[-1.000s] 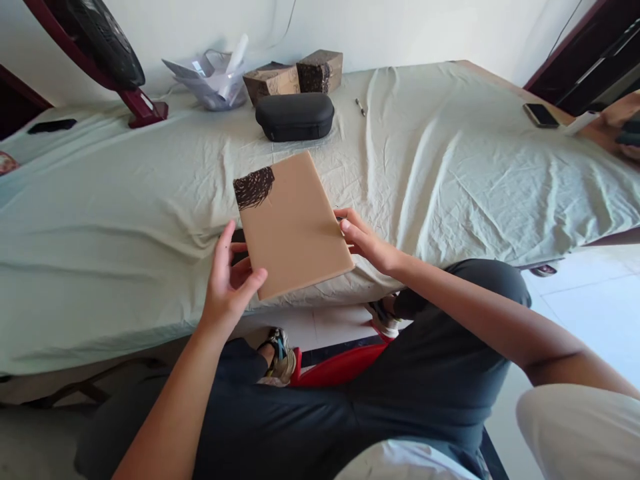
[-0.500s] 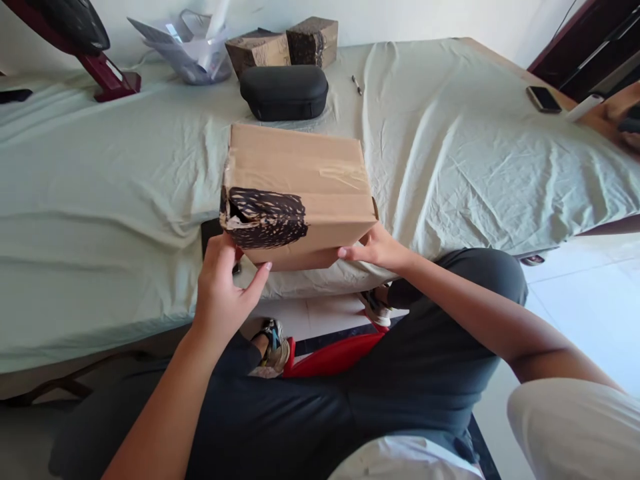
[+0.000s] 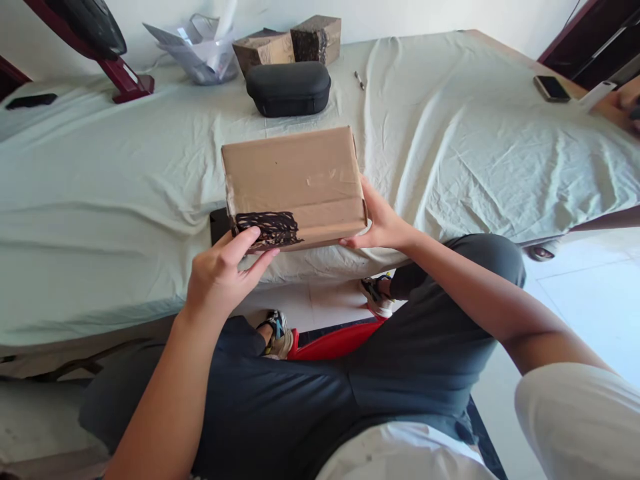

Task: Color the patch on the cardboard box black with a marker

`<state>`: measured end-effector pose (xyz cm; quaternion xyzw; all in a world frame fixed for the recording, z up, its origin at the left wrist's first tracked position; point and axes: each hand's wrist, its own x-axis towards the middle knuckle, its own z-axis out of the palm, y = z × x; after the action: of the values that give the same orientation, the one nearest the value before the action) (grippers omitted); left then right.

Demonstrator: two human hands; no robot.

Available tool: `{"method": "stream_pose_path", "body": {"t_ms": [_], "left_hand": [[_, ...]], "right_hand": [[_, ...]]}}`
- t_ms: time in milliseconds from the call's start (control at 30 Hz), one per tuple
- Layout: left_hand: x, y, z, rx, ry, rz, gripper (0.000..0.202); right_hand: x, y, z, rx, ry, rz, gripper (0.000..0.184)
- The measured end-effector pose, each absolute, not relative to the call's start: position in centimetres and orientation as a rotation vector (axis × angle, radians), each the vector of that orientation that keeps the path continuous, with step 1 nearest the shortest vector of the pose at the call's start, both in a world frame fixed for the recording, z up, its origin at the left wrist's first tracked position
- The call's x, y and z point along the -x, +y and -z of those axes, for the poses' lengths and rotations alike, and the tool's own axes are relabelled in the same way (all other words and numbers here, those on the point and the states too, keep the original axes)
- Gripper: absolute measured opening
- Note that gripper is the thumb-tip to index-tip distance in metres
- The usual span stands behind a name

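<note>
Between my two hands is a brown cardboard box [image 3: 295, 173], tilted, with black marker scribble over its lower left part. Clear tape shines on its surface. My left hand [image 3: 220, 273] grips the lower left corner, the index finger lying over the scribble and the thumb at the bottom edge. At the lower right end, my right hand [image 3: 380, 217] is wrapped round the side with its thumb along the bottom edge. A dark flat object [image 3: 219, 225] lies on the cloth behind the box's left end, mostly hidden.
On the cloth-covered bed [image 3: 125, 193] stand a black zip case [image 3: 289, 90], two cardboard boxes [image 3: 316, 41], a clear plastic basket [image 3: 200, 60] and a dark red handheld device [image 3: 125, 80]. A pen [image 3: 359, 81] and a phone [image 3: 551, 88] lie farther right. Part of another person's hand [image 3: 631, 97] shows at the right edge.
The box has turned and tipped, showing more of its plain upper face and less of the scribbled side. My left index finger has come onto the scribble; my right hand has shifted up its end.
</note>
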<state>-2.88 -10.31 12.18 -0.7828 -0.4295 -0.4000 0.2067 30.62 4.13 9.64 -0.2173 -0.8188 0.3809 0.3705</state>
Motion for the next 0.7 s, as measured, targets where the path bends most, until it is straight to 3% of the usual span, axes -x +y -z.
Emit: {"method": "stream_pose_path", "body": {"t_ms": [200, 367, 533, 600, 700], "left_hand": [[2.1, -10.8, -12.9, 2.142, -1.175, 1.099, 0.055], [2.0, -10.9, -12.7, 2.245, -1.548, 1.244, 0.062], [2.5, -10.7, -12.1, 2.235, -1.704, 1.321, 0.057], [2.7, -10.4, -11.9, 2.206, -1.711, 1.412, 0.073], [3.1, -9.7, -11.4, 2.334, -1.728, 1.64, 0.125]], "right_hand": [[-30.2, 3.7, -10.0, 0.583, -2.061, -0.952, 0.152], [-29.8, 2.5, -10.8, 0.7, -2.016, -0.998, 0.143], [-29.8, 1.9, -11.3, 0.75, -2.004, -0.971, 0.148], [-29.8, 1.9, -11.2, 0.754, -1.973, -0.997, 0.145], [-29.6, 1.8, -10.5, 0.747, -1.843, -1.172, 0.124]]}}
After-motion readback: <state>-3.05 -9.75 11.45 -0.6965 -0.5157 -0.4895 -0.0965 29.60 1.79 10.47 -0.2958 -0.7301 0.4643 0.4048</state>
